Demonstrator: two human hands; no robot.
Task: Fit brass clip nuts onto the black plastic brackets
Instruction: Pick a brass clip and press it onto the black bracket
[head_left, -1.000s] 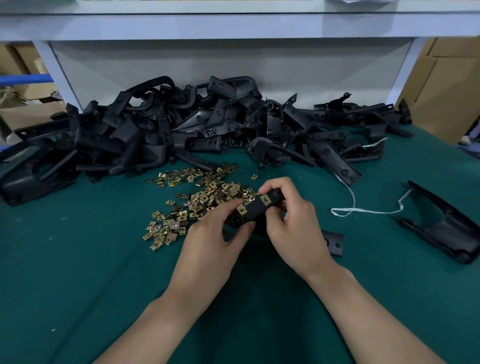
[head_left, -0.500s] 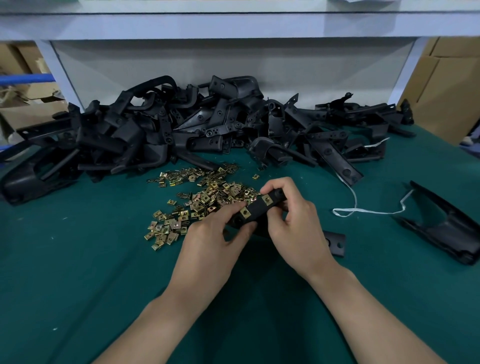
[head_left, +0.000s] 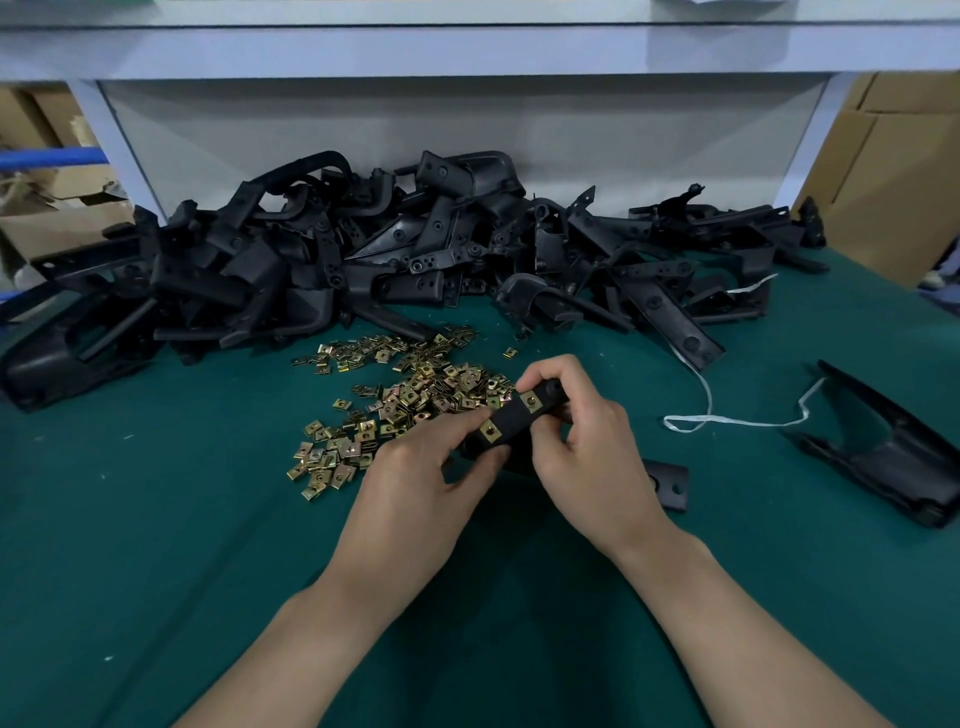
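Bracket pile (head_left: 395, 265) at table (head_left: 156, 571) rear; clip nuts (head_left: 395, 400) before it; held bracket (head_left: 511, 423) right of nuts; lone bracket (head_left: 883, 447) far right.

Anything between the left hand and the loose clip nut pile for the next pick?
Nothing visible. The clip nut pile lies on the green mat just beyond the left hand, which grips the bracket together with the right hand.

Open green mat (head_left: 156, 597) runs near left and near right; far across stands the heap of brackets (head_left: 291, 270), clip nuts (head_left: 415, 384) before it (white cord (head_left: 737, 423), lone bracket (head_left: 893, 462) right).
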